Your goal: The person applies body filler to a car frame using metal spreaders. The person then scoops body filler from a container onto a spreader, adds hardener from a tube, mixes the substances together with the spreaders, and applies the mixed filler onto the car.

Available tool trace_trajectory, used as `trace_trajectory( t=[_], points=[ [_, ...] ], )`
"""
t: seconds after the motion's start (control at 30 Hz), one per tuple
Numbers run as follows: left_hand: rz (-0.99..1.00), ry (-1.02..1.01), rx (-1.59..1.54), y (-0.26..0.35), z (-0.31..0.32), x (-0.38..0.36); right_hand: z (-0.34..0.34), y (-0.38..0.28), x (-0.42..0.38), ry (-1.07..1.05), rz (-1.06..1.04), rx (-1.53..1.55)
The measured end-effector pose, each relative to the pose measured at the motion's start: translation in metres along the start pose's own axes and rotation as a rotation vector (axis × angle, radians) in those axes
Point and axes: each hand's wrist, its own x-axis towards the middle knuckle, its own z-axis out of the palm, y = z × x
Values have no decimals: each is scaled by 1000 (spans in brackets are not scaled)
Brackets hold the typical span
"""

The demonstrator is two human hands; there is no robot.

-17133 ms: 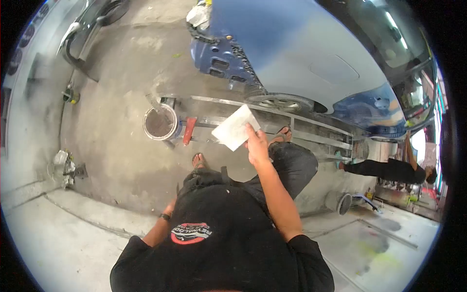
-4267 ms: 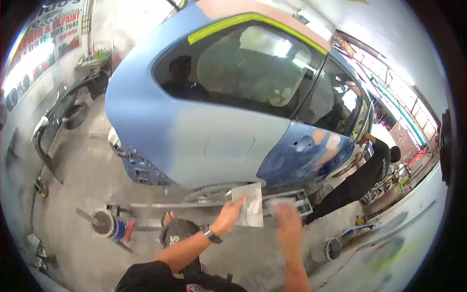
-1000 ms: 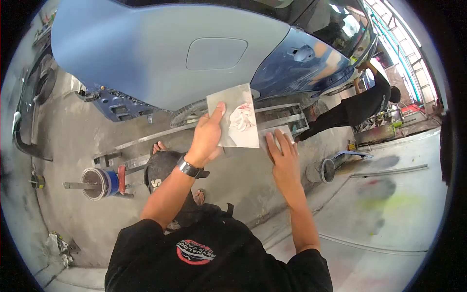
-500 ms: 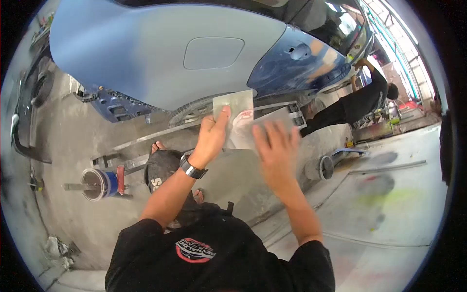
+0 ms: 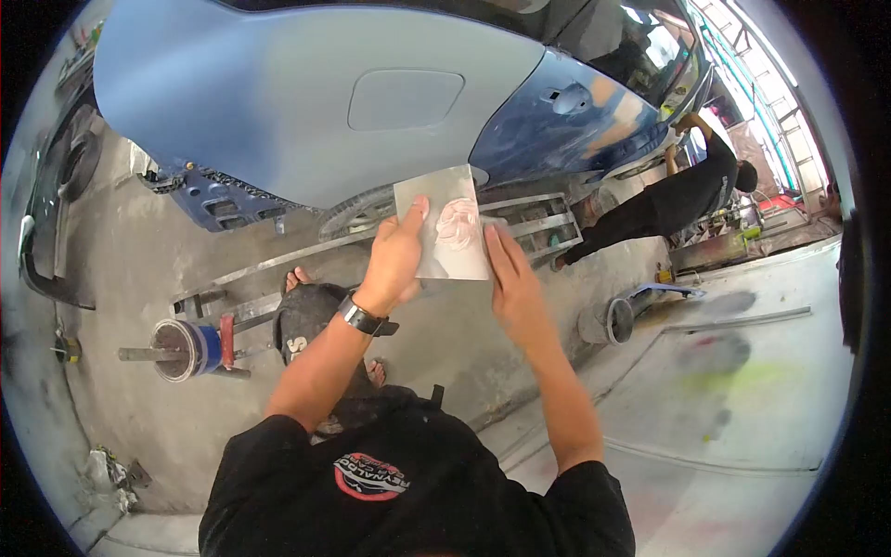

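My left hand (image 5: 397, 255) grips the left side of a flat, pale mixing plate (image 5: 419, 186), its thumb on top and the fingers mostly underneath. A swirled heap of pinkish body filler (image 5: 457, 225) lies on the plate's right half. My right hand (image 5: 512, 278) is at the plate's right edge, fingers straight and pressed together on a flat spreader that is now almost wholly hidden, turned nearly edge-on. Beyond the plate stands a car's rear side panel (image 5: 316, 121), part grey primer and part blue paint.
A person in dark clothes (image 5: 687, 195) leans at the car's far door. On the floor are a metal frame (image 5: 288, 258), a bucket (image 5: 176, 351) at left and a grey bucket (image 5: 608, 322) at right. A loose bumper (image 5: 46, 269) stands far left; a paint-marked white surface (image 5: 742, 399) lies right.
My right hand has moved slightly left and down against the plate's edge, and its spreader has turned from face-on to edge-on. The plate has shifted slightly left; the filler heap shows more fully.
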Motion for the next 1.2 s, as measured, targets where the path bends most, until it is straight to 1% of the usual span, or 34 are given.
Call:
trace_trajectory(
  t=[0.1, 0.13, 0.2, 0.23, 0.3, 0.33, 0.4, 0.47, 0.57, 0.67, 0.77, 0.83, 0.87, 0.93, 0.97, 1.03, 1.07, 1.13, 1.17, 1.2],
  points=[
    [41, -8, -57, 4, -3, 3, -20, 10, -21, -166, -72, -497],
    [52, -25, -87, 4, -2, 3, -24, 14, -23, -109, -54, -421],
    [124, -47, 206, 1, -5, 5, -32, 19, -13, -2, -24, -274],
    [152, -59, 357, -2, -6, 3, -37, 17, -5, 14, -51, -319],
    [223, -121, 544, -5, 4, -4, -53, -5, 24, 54, -103, -408],
    [262, -153, 635, -6, 8, -6, -51, -6, 26, 2, -139, -417],
    [312, -86, 684, -15, 6, -2, -46, -7, 28, -110, -226, -432],
    [352, -23, 714, -16, 6, -3, -35, -7, 18, -169, -253, -414],
    [345, 54, 740, -18, 8, -2, -23, -12, 2, -236, -271, -387],
    [224, 41, 676, -23, -2, 8, -20, -12, -10, -239, -266, -365],
    [265, 79, 410, -19, 4, 11, -26, -9, -19, -277, -239, -356],
    [164, 49, 66, 0, 6, 15, -32, -3, -25, -324, -196, -328],
    [110, 36, -105, 6, 7, 19, -37, -4, -27, -280, -159, -226],
    [86, -83, -238, -1, 4, 28, -55, -7, -18, -211, -123, -26],
    [77, -129, -305, -2, 0, 25, -59, -13, -13, -89, -169, 86],
    [-20, -293, -400, -4, 8, 16, -62, -24, 0, 179, -262, 311],
    [-68, -382, -444, -5, 15, 13, -58, -28, 4, 186, -280, 372],
    [-179, -407, -526, -7, 17, 9, -45, -40, 9, 198, -305, 492],
    [-238, -415, -571, -8, 16, 9, -35, -34, 13, 197, -413, 392],
    [-206, -398, -541, -12, 15, 10, -33, -33, 12, 168, -393, 319]
  ],
)
